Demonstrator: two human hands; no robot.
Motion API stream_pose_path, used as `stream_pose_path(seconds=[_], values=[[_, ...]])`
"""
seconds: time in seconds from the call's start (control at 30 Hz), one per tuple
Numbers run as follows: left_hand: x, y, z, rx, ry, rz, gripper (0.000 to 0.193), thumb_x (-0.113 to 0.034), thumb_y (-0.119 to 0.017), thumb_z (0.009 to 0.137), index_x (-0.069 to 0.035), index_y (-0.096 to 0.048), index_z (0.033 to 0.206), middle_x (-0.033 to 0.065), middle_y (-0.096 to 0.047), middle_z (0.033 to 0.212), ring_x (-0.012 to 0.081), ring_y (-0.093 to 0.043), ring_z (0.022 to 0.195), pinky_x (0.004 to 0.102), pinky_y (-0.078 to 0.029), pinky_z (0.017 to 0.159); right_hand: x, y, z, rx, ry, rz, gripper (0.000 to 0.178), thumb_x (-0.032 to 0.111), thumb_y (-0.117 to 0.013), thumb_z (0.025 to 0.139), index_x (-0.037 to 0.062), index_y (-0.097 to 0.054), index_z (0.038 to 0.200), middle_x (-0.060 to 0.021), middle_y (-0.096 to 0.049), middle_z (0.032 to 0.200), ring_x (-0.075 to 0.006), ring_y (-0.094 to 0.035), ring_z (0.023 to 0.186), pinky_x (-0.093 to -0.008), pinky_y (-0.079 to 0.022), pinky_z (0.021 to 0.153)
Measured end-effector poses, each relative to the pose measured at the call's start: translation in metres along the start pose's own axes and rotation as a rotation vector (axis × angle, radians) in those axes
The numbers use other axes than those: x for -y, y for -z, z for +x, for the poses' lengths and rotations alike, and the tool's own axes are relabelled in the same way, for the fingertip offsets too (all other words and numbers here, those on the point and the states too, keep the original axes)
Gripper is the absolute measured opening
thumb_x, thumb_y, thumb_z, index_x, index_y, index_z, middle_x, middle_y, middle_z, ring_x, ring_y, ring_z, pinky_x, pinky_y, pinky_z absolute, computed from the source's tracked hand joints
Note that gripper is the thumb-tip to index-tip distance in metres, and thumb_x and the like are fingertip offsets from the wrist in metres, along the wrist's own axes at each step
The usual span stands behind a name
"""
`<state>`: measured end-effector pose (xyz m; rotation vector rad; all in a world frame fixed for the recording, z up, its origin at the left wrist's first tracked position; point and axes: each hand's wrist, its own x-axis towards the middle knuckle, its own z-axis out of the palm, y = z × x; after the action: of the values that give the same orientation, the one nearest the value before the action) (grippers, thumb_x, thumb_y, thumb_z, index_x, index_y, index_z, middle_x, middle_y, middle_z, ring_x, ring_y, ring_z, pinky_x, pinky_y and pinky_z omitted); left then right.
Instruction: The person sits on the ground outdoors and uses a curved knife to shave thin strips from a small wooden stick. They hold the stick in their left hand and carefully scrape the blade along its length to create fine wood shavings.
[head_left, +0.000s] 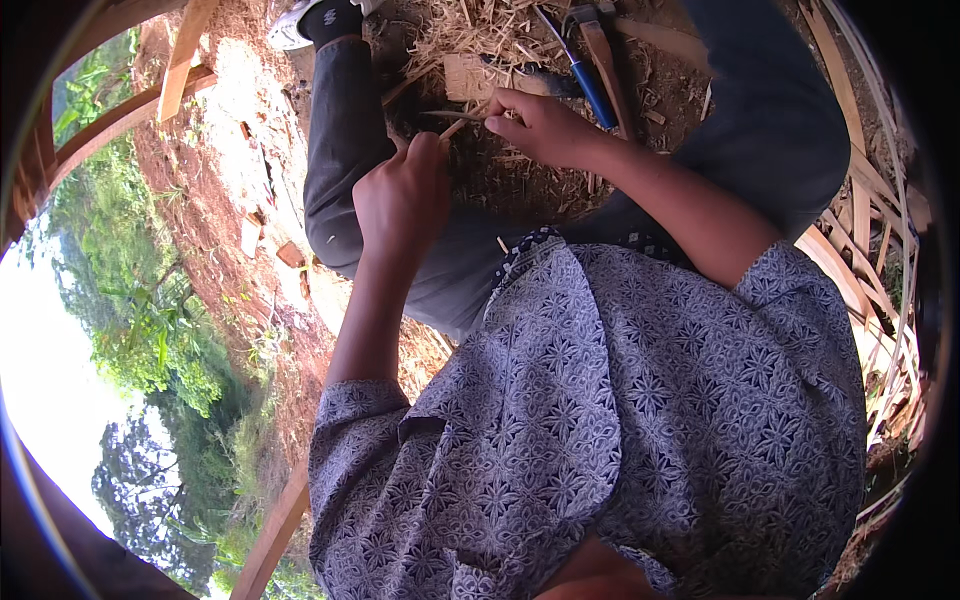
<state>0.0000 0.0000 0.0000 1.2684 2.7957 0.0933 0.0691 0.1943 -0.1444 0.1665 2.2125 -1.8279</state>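
My left hand [405,192] is closed in a fist, and a thin pale wooden stick [456,127] comes out of its upper side. The stick slants toward my right hand [540,127], whose bent fingers pinch around its far end. Beside the stick lies a narrow greyish sliver [440,114], too small to make out clearly. Both hands are held close together between my spread legs. Just beyond them, a flat pale wood block [466,78] rests among shavings.
Past my right hand lie a blue-handled tool [592,95] and a tool with a wooden handle [607,75]. Wood shavings [490,35] cover the ground. Long split strips [860,200] are piled at the right. Curved wooden pieces [130,112] stand at the upper left.
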Motion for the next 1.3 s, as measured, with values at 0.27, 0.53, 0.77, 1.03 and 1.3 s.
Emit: stream_pose_path(seconds=[0.27, 0.53, 0.77, 1.03, 1.3], values=[[0.002, 0.021, -0.025, 0.102, 0.013, -0.001, 0.020, -0.023, -0.061, 0.097, -0.014, -0.052, 0.081, 0.0071, -0.061, 0.062, 0.0291, -0.065, 0.055, 0.0429, -0.048, 0.047, 0.003, -0.024, -0.017, 0.013, -0.079, 0.006, 0.025, 0.029, -0.059, 0.101, 0.0044, -0.057, 0.104, -0.0088, -0.058, 0.075, -0.0207, -0.059, 0.069, -0.0367, -0.047, 0.070], [0.001, 0.024, -0.029, 0.127, 0.019, 0.013, 0.019, -0.022, -0.061, 0.097, -0.013, -0.053, 0.082, 0.0079, -0.062, 0.064, 0.0306, -0.065, 0.057, 0.0428, -0.048, 0.047, -0.021, -0.046, -0.012, -0.086, 0.024, -0.074, 0.025, 0.031, -0.058, 0.099, 0.0070, -0.061, 0.108, -0.0156, -0.067, 0.091, -0.0290, -0.067, 0.088, -0.0420, -0.050, 0.081], [0.002, 0.024, -0.027, 0.113, 0.001, -0.022, 0.020, -0.023, -0.061, 0.097, -0.013, -0.053, 0.081, 0.0075, -0.061, 0.063, 0.0312, -0.065, 0.056, 0.0440, -0.048, 0.047, -0.037, -0.048, -0.013, -0.169, 0.066, -0.089, 0.023, 0.028, -0.062, 0.096, 0.0059, -0.064, 0.098, -0.0152, -0.063, 0.095, -0.0314, -0.064, 0.091, -0.0433, -0.049, 0.082], [0.001, 0.023, -0.026, 0.103, 0.029, -0.025, 0.021, -0.023, -0.060, 0.098, -0.013, -0.052, 0.081, 0.0074, -0.062, 0.063, 0.0313, -0.064, 0.055, 0.0439, -0.048, 0.047, -0.008, -0.043, -0.020, -0.083, -0.065, -0.031, 0.026, 0.029, -0.059, 0.099, 0.0047, -0.060, 0.108, -0.0124, -0.062, 0.097, -0.0254, -0.064, 0.090, -0.0387, -0.049, 0.083], [0.002, 0.022, -0.025, 0.136, 0.057, 0.002, 0.022, -0.022, -0.060, 0.098, -0.012, -0.052, 0.080, 0.0082, -0.062, 0.064, 0.0315, -0.064, 0.055, 0.0439, -0.048, 0.047, 0.007, -0.042, -0.020, -0.037, -0.095, 0.059, 0.028, 0.033, -0.057, 0.101, 0.0061, -0.060, 0.108, -0.0092, -0.061, 0.080, -0.0184, -0.059, 0.074, -0.0363, -0.047, 0.071]])
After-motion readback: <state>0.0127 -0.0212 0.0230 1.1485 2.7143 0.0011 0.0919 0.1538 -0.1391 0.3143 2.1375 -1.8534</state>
